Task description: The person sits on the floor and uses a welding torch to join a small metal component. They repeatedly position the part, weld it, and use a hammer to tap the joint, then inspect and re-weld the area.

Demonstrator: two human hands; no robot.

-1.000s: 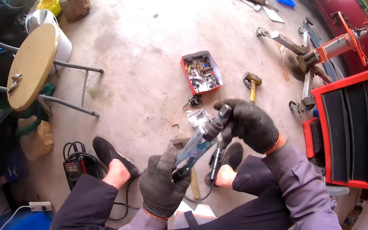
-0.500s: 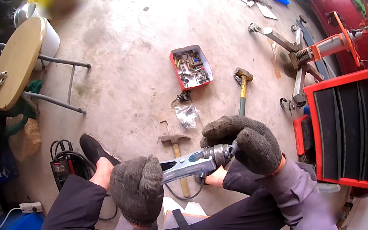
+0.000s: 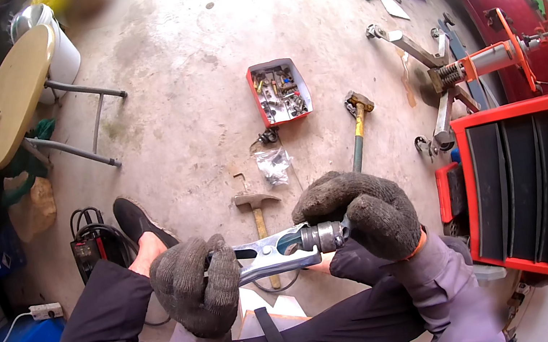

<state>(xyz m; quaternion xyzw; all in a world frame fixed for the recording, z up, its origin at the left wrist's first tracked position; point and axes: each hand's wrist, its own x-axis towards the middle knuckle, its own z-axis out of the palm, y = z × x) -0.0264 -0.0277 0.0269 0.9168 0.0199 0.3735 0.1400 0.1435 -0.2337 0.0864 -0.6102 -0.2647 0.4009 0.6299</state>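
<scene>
With our left hand (image 3: 195,287) gripping the metal clamp (image 3: 270,254) over our lap and our right hand (image 3: 362,212) closed round its cylindrical fitting (image 3: 326,236), bulky gloves might slip, dropping it to the floor (image 3: 188,98).

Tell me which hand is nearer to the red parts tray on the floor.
Right. The right hand lies below the red parts tray, gripping the metal clamp's round end; the left hand sits lower and farther left.

A silvery metal clamp (image 3: 270,254) with a ribbed cylindrical end lies level above the lap.
</scene>
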